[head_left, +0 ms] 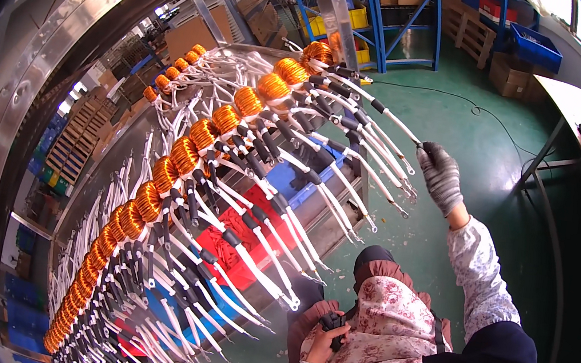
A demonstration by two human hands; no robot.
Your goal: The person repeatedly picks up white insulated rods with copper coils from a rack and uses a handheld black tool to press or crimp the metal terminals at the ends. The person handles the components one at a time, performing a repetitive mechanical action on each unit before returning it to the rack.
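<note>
Gloved and raised, the right hand (439,175) pinches the tip of a white sleeved lead wire (394,122) running from a copper coil (317,54) at the far end of the rack (124,160). Left hand (325,340), bare, is closed around a small black tool (332,324) held near the floral apron (389,327).
</note>
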